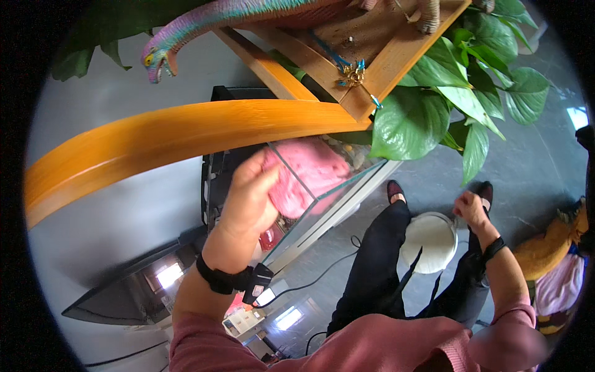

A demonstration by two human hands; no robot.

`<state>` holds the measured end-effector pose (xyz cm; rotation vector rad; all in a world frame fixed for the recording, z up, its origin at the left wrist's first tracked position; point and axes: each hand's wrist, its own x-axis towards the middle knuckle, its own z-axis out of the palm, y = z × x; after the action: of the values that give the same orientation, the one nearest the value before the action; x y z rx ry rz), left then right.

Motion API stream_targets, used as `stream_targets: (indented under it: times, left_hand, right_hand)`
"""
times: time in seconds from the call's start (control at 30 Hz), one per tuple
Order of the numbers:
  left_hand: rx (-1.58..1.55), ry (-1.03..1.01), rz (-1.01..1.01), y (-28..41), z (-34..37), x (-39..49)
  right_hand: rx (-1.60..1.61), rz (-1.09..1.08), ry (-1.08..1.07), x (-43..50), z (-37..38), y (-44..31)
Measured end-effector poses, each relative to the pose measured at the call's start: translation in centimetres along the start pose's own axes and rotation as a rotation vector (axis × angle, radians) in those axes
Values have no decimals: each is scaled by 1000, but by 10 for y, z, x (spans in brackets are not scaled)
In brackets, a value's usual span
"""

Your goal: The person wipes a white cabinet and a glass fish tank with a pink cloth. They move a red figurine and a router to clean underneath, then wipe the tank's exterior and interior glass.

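Observation:
A pink cloth is gripped in my left hand, bunched over the corner of a glass tank. Part of the cloth shows on either side of the pane's edge. Pebbles lie by the cloth at the tank's far end. My right hand hangs low on the right, near the rim of a round white stool or bin lid; its fingers are curled, and whether they hold anything cannot be told.
Above the tank stands a curved wooden frame with a wooden tray, a toy dinosaur and a leafy green plant. A black cable runs along the floor. Orange and pink fabric items lie at right.

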<state>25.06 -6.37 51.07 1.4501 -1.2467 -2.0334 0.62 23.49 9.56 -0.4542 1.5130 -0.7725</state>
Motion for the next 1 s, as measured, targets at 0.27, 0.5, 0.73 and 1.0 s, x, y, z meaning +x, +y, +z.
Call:
stream_targets:
  times: [0.27,0.5,0.73,1.0]
  left_hand:
    - [-339,-294,79,27,-27,52]
    - [-270,-219,203,15,-8,31]
    - [-437,-158,57,-7,-22,64]
    - [-385,-449,-202,-7,-14,75]
  right_hand:
    - [140,110,186,-72,-34,-31]
    - [101,176,113,-125,-8,-26]
    - [78,174,185,-140,5,-61]
    - [24,135,157,-159,19,-82]
